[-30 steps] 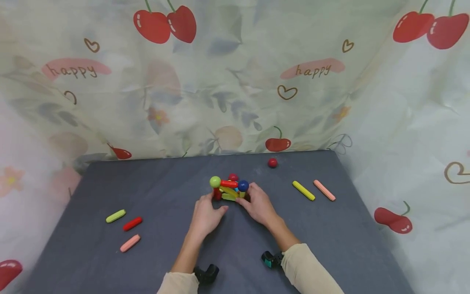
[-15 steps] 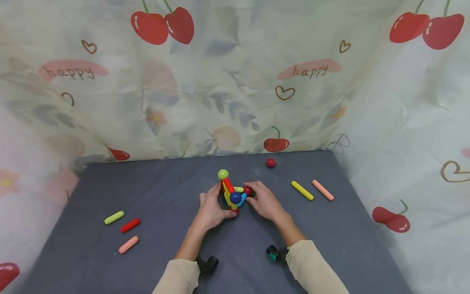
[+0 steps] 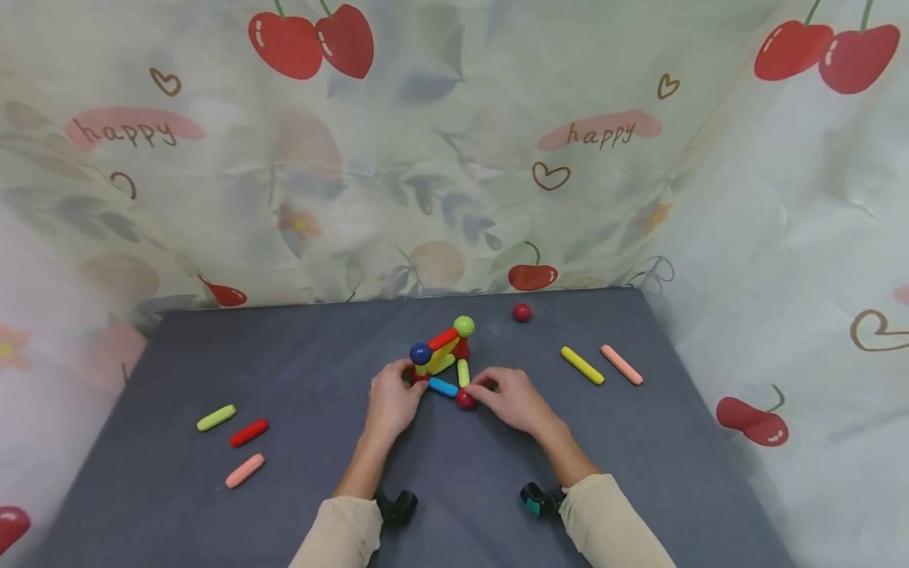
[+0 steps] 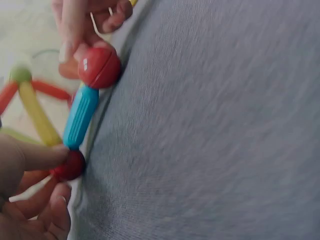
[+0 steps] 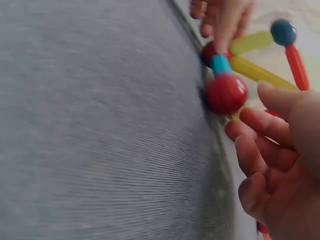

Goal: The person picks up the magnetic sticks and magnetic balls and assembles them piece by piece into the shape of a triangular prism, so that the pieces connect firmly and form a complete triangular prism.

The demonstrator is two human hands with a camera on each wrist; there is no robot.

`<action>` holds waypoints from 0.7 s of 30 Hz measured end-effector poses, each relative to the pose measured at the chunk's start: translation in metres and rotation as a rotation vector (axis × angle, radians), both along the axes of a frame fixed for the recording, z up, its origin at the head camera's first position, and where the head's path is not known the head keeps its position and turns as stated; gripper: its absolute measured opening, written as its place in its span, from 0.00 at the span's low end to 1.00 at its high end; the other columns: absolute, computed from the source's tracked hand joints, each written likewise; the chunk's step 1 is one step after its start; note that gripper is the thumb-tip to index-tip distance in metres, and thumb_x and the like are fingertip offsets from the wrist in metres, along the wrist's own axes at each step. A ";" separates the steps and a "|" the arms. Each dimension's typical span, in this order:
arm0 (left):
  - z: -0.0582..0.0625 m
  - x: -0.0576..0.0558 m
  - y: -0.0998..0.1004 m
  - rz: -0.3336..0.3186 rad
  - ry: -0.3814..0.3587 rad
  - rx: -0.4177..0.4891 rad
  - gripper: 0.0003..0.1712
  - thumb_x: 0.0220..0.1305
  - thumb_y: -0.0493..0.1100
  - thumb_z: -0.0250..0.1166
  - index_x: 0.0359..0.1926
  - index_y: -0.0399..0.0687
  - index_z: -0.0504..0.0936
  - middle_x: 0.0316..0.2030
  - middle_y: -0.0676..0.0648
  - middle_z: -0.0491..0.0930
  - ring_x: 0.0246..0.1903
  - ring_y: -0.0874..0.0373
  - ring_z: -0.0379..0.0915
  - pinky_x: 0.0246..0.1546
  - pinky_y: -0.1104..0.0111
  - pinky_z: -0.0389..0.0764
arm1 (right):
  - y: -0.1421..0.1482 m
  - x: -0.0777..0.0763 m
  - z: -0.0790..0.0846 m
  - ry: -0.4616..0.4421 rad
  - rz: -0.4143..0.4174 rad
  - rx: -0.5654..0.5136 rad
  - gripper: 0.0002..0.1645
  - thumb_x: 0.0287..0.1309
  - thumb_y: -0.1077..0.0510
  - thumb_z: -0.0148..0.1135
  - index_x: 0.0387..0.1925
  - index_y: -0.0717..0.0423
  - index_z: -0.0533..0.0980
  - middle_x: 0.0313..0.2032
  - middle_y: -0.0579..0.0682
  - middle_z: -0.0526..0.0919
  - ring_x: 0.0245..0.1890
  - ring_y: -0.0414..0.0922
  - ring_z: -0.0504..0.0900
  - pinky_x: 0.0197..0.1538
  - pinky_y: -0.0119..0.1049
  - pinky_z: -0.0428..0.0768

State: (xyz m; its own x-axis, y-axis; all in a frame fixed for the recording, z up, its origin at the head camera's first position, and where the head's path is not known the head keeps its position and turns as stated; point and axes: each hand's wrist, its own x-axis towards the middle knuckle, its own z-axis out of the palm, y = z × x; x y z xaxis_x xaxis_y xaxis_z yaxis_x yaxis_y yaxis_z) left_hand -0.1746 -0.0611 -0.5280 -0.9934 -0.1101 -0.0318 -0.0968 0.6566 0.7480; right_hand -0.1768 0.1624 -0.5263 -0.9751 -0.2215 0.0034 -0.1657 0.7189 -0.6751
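Note:
A magnetic stick-and-ball frame stands on the table between both hands. My left hand (image 3: pixel 390 402) pinches the red ball at its front left corner, under the blue ball (image 3: pixel 420 353). A light-blue stick (image 3: pixel 443 387) runs from there to another red ball (image 3: pixel 465 398) at the front right. My right hand (image 3: pixel 513 401) is beside that ball, its fingers loosely bent and not closed round it in the right wrist view. A red stick (image 3: pixel 443 340) joins the blue ball to a green ball (image 3: pixel 464 326) on top. Yellow and yellow-green sticks make up other sides.
Loose on the left lie a yellow-green stick (image 3: pixel 216 417), a red stick (image 3: pixel 249 432) and a pink stick (image 3: pixel 245 470). To the right are a yellow stick (image 3: pixel 582 365) and a pink stick (image 3: pixel 621 364). A red ball (image 3: pixel 521 312) sits near the table's back edge.
The frame has been turned on the table: its blue ball has gone from right to left and its green ball from left to right. Both hands have shifted their places around it.

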 end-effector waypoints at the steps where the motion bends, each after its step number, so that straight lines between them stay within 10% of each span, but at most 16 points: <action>1: -0.001 -0.002 0.001 0.010 0.008 0.006 0.22 0.63 0.44 0.73 0.57 0.46 0.83 0.46 0.44 0.85 0.36 0.54 0.78 0.38 0.61 0.81 | 0.000 -0.003 0.000 0.002 -0.010 -0.008 0.17 0.65 0.46 0.68 0.51 0.48 0.83 0.41 0.46 0.85 0.33 0.42 0.78 0.41 0.38 0.81; 10: 0.008 -0.007 -0.017 -0.009 0.036 0.013 0.24 0.67 0.43 0.70 0.63 0.52 0.81 0.52 0.45 0.82 0.44 0.52 0.77 0.42 0.59 0.79 | -0.009 -0.041 -0.007 -0.010 0.007 0.006 0.24 0.72 0.50 0.60 0.64 0.56 0.75 0.60 0.56 0.80 0.59 0.52 0.79 0.66 0.51 0.78; 15: 0.028 0.015 -0.080 -0.017 0.065 -0.028 0.21 0.69 0.43 0.67 0.61 0.51 0.82 0.58 0.43 0.82 0.56 0.46 0.76 0.55 0.50 0.77 | -0.010 -0.043 -0.009 0.019 -0.046 0.004 0.19 0.71 0.51 0.63 0.57 0.54 0.80 0.54 0.54 0.82 0.54 0.51 0.81 0.62 0.49 0.80; 21: 0.037 0.037 -0.177 0.169 0.016 -0.101 0.25 0.71 0.41 0.63 0.67 0.47 0.76 0.66 0.35 0.75 0.66 0.35 0.66 0.64 0.40 0.66 | -0.012 -0.044 -0.009 0.041 -0.042 0.015 0.21 0.71 0.50 0.62 0.59 0.55 0.79 0.54 0.54 0.83 0.54 0.51 0.81 0.63 0.49 0.79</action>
